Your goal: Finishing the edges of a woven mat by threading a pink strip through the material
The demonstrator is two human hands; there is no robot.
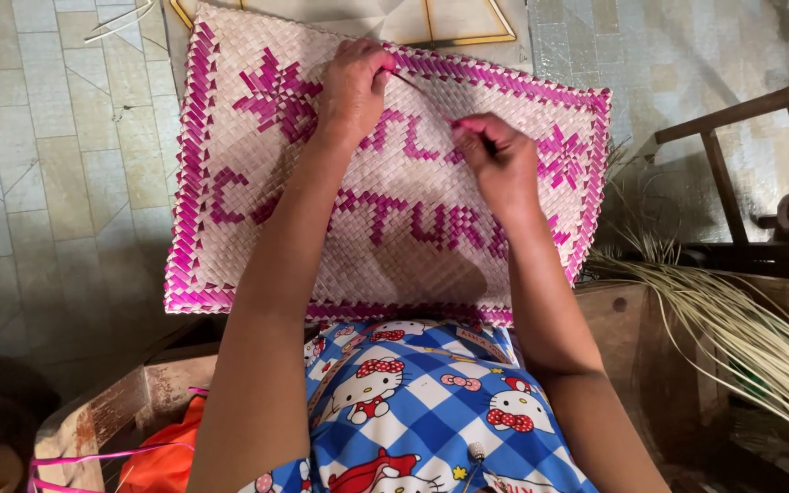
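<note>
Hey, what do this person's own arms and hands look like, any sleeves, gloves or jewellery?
Both arms are bare from hand to past the elbow; no sleeves show. The left hand and right hand wear no gloves, and no rings, bracelets or watch can be seen. Below the arms is a blue-and-white checked garment printed with cartoon cats wearing red bows.

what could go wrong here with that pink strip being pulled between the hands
The thin pink strip is stretched taut between the left hand and right hand; pulled harder, it might snap or fray. The pull could also pucker the woven mat along its pink top border, distorting the weave.
</note>
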